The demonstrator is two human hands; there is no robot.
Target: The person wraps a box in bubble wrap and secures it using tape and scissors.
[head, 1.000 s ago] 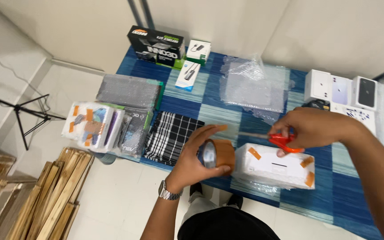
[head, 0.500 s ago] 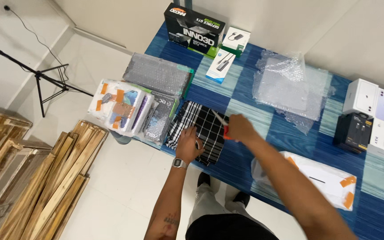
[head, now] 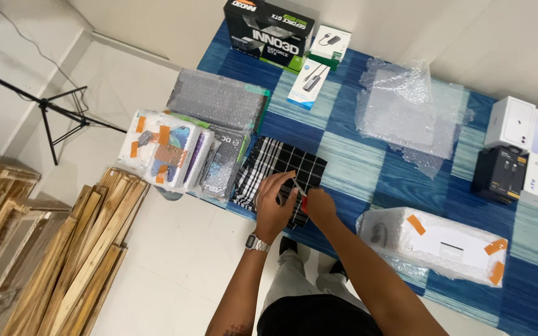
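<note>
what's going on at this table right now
A person stands at a blue checked table, both hands on a black-and-white checked cloth bundle at its near edge. The left hand, with a wristwatch, presses on the cloth, and the right hand beside it holds something small and red that is too hidden to name. A bubble-wrapped white parcel with orange tape lies to the right. Wrapped packages, loose bubble wrap and small boxes lie around.

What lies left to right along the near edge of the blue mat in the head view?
Taped bubble-wrapped stack → checked cloth, with left hand and right hand on it → taped white wrapped box.
</note>
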